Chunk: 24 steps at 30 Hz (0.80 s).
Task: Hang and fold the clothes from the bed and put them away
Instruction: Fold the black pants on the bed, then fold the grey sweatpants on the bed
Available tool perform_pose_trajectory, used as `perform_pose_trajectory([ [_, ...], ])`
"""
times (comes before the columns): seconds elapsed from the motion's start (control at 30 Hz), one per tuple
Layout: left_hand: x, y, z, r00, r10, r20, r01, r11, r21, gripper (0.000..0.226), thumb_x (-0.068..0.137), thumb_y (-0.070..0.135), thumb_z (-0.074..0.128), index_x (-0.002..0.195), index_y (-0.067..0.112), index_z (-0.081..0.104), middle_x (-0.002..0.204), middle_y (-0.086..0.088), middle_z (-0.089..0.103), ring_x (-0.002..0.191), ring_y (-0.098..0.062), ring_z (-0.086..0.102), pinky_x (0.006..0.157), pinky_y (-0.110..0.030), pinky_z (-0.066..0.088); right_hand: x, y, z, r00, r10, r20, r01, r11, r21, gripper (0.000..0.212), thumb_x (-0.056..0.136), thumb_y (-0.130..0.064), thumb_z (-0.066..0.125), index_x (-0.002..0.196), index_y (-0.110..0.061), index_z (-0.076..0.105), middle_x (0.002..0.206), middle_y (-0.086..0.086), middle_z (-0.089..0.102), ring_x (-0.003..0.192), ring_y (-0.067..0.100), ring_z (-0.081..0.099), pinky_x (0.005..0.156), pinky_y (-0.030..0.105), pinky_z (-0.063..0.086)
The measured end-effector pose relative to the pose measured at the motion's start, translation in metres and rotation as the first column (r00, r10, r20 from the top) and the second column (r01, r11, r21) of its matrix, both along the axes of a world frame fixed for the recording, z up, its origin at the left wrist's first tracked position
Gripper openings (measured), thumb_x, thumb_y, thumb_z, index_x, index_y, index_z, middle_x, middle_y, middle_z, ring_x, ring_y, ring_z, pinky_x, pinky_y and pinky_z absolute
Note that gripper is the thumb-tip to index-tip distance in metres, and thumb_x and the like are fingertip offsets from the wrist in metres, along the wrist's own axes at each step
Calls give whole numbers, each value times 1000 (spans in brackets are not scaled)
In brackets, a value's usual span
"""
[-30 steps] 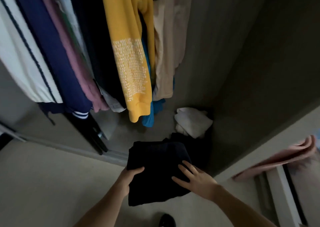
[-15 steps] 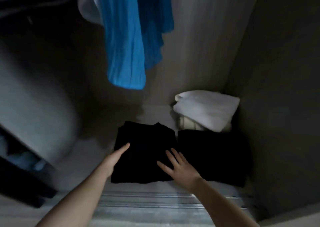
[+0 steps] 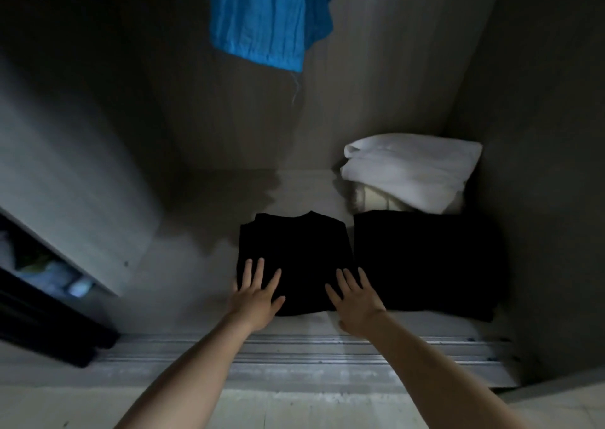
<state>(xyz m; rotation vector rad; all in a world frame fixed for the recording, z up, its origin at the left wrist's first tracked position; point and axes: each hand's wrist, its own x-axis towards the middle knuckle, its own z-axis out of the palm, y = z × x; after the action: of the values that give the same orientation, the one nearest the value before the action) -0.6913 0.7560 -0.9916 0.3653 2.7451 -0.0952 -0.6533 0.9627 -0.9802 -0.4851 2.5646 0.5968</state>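
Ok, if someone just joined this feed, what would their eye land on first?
Probably the bright blue garment hanging at top centre, the only strong colour in the dim picture. Next, the left hand and right hand lying flat on the near edge of a folded black garment on the wardrobe floor. Beside it on the right lies another black pile, with a white folded stack behind that.

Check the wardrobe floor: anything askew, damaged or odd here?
Little stands out. The left hand and right hand lie flat on the folded black garment, set squarely beside the black pile. One small oddity: a loose thread dangles below the blue garment.
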Motion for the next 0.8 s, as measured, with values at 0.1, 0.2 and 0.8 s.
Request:
perform_pose_trajectory([
  [0.1, -4, -4, 2, 998, 0, 69, 1, 1000, -22, 63, 98, 54, 23, 150, 31, -6, 155, -8, -23, 141, -29, -24, 115, -48, -2, 4, 0, 2, 1000, -8, -14, 8, 1000, 11, 66, 100, -38, 28, 150, -14, -8, 154, 22, -14, 143, 35, -13, 113, 53, -9],
  [0.2, 0, -7, 8, 998, -1, 66, 2, 1000, -21, 64, 97, 55, 23, 150, 31, -6, 155, -7, -22, 142, -27, -23, 115, -48, -2, 9, 6, 9, 998, 12, -68, -16, 998, -56, 62, 101, -34, 25, 150, -16, -9, 155, 20, -13, 143, 33, -15, 112, 50, -12],
  [0.8, 128, 144, 339, 905, -416, -89, 425, 886, 182, 55, 73, 52, 37, 113, 23, 61, 111, -13, 68, 94, -31, 68, 64, -42, 56, 202, 134, 348, 893, -353, -279, 249, 904, -348, 73, 40, -41, 84, 109, -22, 71, 115, 11, 67, 106, 24, 65, 84, 41, 54],
])
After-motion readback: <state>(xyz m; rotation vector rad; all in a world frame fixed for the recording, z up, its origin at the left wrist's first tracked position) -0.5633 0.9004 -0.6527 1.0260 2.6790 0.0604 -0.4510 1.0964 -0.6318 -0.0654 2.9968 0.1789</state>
